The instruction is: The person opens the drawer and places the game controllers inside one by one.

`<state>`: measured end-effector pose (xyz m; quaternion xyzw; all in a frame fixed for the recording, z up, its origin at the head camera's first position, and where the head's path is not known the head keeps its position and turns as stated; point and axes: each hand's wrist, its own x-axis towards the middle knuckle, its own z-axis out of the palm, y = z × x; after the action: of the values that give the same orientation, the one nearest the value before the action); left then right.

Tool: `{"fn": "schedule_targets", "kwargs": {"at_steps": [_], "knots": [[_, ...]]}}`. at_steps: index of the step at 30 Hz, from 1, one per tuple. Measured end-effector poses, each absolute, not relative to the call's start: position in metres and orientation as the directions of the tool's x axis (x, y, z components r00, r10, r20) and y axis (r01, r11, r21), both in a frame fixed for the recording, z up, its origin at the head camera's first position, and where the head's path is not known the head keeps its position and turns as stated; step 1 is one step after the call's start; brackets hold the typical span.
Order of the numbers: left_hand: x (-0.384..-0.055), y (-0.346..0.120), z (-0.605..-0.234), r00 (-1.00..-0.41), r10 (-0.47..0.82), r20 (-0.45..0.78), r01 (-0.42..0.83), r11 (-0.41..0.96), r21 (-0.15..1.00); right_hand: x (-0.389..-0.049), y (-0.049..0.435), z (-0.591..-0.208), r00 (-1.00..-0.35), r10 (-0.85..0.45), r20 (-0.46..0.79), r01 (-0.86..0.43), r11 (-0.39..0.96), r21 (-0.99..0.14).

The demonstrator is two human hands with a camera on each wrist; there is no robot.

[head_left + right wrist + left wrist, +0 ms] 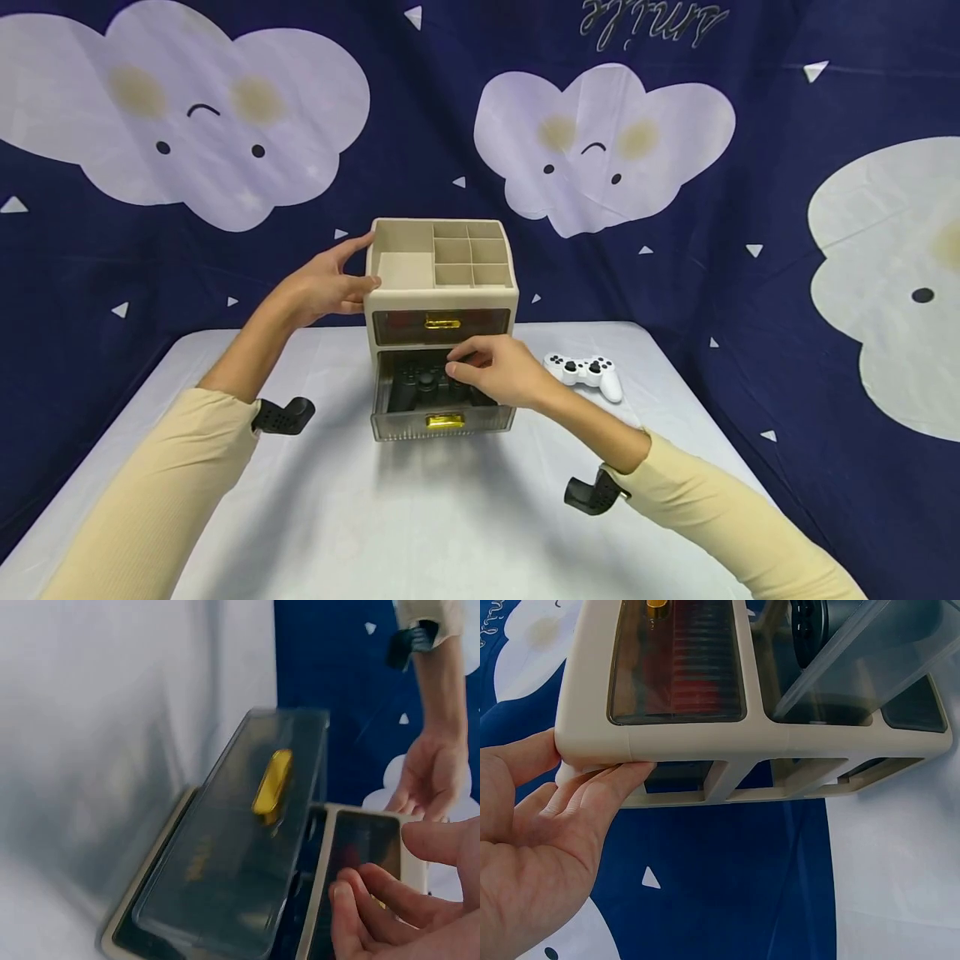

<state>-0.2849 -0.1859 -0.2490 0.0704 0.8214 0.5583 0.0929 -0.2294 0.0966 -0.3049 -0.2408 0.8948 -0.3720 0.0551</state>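
A cream desktop drawer organizer (442, 294) stands at the table's back. My left hand (322, 287) grips its upper left side; in the left wrist view the hand's fingers (626, 780) lie along the side wall and the thumb is at the top corner. The lower clear drawer (412, 427), with a gold handle (445, 422), is pulled out. Inside it lies a black game controller (427, 383), partly hidden by my right hand (498, 371). That hand hovers over the drawer, loosely bent fingers apart from the thumb, nothing between them.
A white game controller (585, 372) lies on the white table (360, 517), right of the organizer. The upper drawer (405, 327) is closed, with something red inside. Divided compartments (453, 250) form the organizer's top. A dark blue cloud-patterned curtain (420, 108) hangs behind.
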Motion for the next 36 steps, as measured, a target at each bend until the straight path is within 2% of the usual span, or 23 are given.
{"fn": "schedule_targets", "kwargs": {"at_steps": [7, 12, 19, 28, 36], "knots": [[-0.286, -0.186, -0.248, -0.971, 0.227, -0.072, 0.015, 0.361, 0.932, -0.214, 0.099, -0.302, -0.837, -0.533, -0.127, -0.167, 0.469, -0.867], [-0.286, -0.186, -0.248, -0.972, 0.224, -0.073, 0.014, 0.367, 0.930, -0.206, 0.102, -0.308, -0.789, -0.574, -0.218, -0.066, 0.432, -0.899], [-0.285, -0.187, -0.249, -0.973, 0.220, -0.073, 0.015, 0.374, 0.927, -0.197, 0.107, -0.327, -0.714, -0.633, -0.300, -0.004, 0.432, -0.902], [-0.284, -0.186, -0.248, -0.972, 0.222, -0.077, 0.011, 0.368, 0.930, -0.193, 0.111, -0.349, -0.723, -0.614, -0.317, 0.058, 0.403, -0.913], [-0.284, -0.185, -0.248, -0.973, 0.217, -0.076, 0.010, 0.370, 0.929, -0.192, 0.110, -0.360, -0.764, -0.580, -0.285, 0.094, 0.336, -0.937]]}}
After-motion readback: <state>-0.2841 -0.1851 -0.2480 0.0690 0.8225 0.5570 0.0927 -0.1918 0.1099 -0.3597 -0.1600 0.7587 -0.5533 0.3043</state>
